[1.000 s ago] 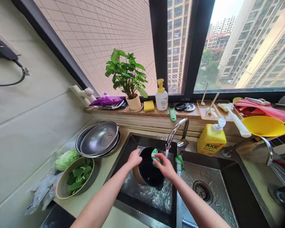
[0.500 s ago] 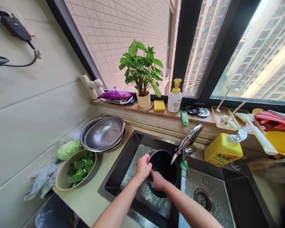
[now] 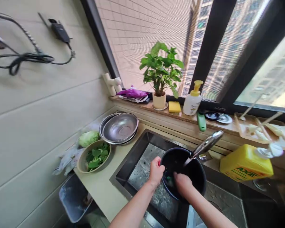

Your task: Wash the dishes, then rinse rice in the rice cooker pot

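The pot (image 3: 196,177) is grasped at its rim by the left hand (image 3: 156,171) in the sink (image 3: 133,166); the right hand (image 3: 183,185) is held inside beside a sponge (image 3: 169,181), whose grip cannot be told.

black pot (image 3: 184,172), round, dark inside, tilted over left basin of sink, just under faucet stream. rim held in my left hand (image 3: 156,171), fingers wrapped on near edge. my right hand (image 3: 183,185) reaching down inside. green sponge (image 3: 169,181) against inner wall at my fingertips, partly hidden.
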A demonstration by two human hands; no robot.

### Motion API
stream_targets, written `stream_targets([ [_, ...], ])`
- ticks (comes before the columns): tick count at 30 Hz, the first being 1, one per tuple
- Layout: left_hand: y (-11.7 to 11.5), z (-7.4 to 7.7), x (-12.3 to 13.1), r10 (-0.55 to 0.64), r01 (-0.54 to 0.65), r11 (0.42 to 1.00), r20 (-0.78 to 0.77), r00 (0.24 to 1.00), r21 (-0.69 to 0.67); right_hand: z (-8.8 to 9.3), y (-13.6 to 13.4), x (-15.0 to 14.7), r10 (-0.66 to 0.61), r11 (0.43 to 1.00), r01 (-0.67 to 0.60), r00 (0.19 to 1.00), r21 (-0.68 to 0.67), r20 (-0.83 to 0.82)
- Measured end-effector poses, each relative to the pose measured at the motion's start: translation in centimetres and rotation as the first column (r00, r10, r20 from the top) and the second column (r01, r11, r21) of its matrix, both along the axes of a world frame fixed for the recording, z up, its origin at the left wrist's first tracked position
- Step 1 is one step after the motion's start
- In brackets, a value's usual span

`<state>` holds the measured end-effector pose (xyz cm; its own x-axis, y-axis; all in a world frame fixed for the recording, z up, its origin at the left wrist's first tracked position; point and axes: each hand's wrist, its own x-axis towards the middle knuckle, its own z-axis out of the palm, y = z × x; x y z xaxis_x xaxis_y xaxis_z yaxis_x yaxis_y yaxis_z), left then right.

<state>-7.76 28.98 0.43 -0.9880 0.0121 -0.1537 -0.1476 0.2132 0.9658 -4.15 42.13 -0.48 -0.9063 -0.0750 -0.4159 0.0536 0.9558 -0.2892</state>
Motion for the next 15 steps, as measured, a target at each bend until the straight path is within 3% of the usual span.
stream_targets([
  [2, 0.3, -0.3, 0.4, 0.010, -0.011, 1.000, 0.023, 1.000, 0.024, 0.5, -1.1, 0.3, 0.128, 0.990, -0.127, 0.992, -0.058, 0.012],
  [4, 0.2, -0.4, 1.0, 0.011, -0.012, 0.999, 0.043, 0.999, 0.030, 1.0, -1.6, -0.6, 0.212, 0.974, -0.218, 0.974, -0.063, -0.085],
  [7, -0.3, -0.7, 1.9, 0.000, 0.000, 1.000, 0.066, 0.998, 0.013, 1.1, -0.5, -2.9, 0.324, 0.945, -0.291, 0.891, 0.148, -0.318],
  [9, -0.8, -0.9, 2.0, 0.015, -0.014, 1.000, 0.047, 0.999, -0.007, 0.6, 1.1, -3.8, 0.369, 0.917, -0.267, 0.849, 0.296, -0.378],
  [11, -1.1, -1.0, 1.6, 0.038, -0.038, 0.999, -0.009, 0.999, -0.023, 0.1, 2.7, -3.4, 0.273, 0.931, -0.151, 0.893, 0.334, -0.358],
  [12, -1.2, -1.1, 1.2, 0.047, -0.048, 0.998, -0.040, 0.998, -0.028, -0.1, 3.3, -2.6, 0.168, 0.958, -0.075, 0.929, 0.275, -0.330],
  [14, -0.9, -1.4, 0.5, 0.051, -0.054, 0.998, -0.091, 0.995, -0.035, -0.3, 3.4, -0.6, -0.070, 0.995, 0.083, 0.976, 0.054, -0.208],
  [15, -0.6, -1.6, 0.3, 0.046, -0.051, 0.998, -0.107, 0.993, -0.038, -0.4, 2.9, 0.3, -0.156, 0.987, 0.147, 0.979, -0.072, -0.133],
])
